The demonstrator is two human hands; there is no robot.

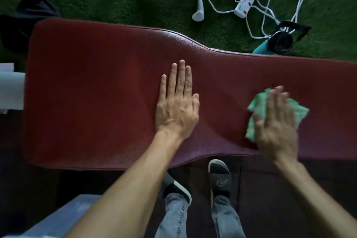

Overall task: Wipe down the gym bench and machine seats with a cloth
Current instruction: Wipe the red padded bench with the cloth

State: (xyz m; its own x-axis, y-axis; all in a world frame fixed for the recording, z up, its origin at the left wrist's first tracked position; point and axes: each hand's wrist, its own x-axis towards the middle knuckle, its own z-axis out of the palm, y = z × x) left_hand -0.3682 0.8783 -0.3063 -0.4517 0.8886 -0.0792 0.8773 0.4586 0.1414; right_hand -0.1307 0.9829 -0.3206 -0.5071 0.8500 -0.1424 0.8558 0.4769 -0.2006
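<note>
A person's right hand (275,127) presses a green cloth (259,105) flat, fingers spread, on the red bench (96,92); the left hand (176,106) braces open-palmed. Firm, overlapping strokes would likely clean best.

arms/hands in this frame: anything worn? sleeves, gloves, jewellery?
Both forearms are bare to the frame edge, no sleeves visible. No gloves, watch or wristband. The left hand may have a ring on one finger, though that is unclear. The right hand is motion-blurred, so finer detail can't be read.
</note>
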